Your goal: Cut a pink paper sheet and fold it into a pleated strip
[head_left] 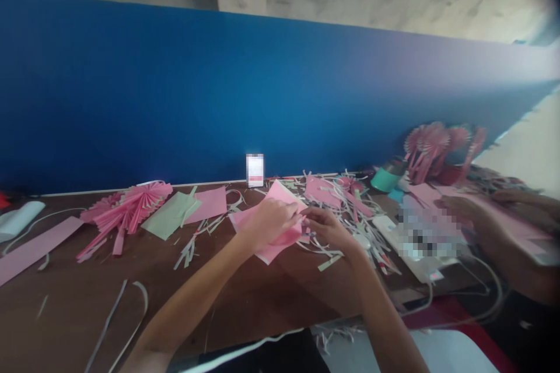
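In the head view a sheet of pink paper [273, 192] with pale edges lies bent on the brown table in front of me. My left hand [275, 218] rests over it, fingers pressed down on the paper. Beside it on the right, my right hand [324, 226] pinches the sheet's right edge with bent fingers. The fingertips of both hands nearly meet there. Part of the sheet is hidden under my left hand. Thin pale paper strips [341, 192] lie tangled just beyond my right hand.
Pleated pink paper fans [140, 210] and a pale green sheet [166, 218] lie to the left. A lit phone [255, 170] stands against the blue partition [219, 99]. On the right are a green-and-dark container [387, 178], more fans [433, 143], cables and another person's hands [464, 213].
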`<state>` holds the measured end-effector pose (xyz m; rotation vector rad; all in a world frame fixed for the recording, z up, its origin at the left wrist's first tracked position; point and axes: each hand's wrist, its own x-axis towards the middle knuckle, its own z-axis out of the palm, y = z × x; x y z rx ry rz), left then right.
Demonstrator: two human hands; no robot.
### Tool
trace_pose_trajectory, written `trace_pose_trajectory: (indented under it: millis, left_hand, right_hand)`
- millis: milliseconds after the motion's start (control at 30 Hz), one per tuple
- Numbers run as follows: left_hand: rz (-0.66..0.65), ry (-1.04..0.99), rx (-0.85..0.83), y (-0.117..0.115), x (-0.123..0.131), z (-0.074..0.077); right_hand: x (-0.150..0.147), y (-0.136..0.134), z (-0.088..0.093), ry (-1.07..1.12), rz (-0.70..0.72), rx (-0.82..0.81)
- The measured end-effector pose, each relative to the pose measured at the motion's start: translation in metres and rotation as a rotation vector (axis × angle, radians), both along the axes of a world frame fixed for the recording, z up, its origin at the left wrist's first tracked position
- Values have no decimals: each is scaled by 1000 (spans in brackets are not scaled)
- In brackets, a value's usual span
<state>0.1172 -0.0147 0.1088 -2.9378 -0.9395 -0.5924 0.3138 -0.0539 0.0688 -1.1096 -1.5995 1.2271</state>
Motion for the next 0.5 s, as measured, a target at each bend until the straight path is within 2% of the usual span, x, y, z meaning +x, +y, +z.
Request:
trace_pose_trajectory:
  millis: [133,200,267,367,500]
  left_hand:
    - [-6,6,57,-9,-2,19]
    - [-45,-19,18,-11,-7,26]
    - [-97,-45,-58,-11,-13,28]
    - [-130,-72,-204,-1,-24,14]
    - [-153,-91,-501,21,-43,-27]
  right_hand:
    - [3,2,3,103,57,-41]
    - [3,2,5,122,58,-35]
    - [0,4,6,98,67,-21]
    - [-10,9,4,-10,131,-24]
    - [-22,19,-12,-170,205,-43]
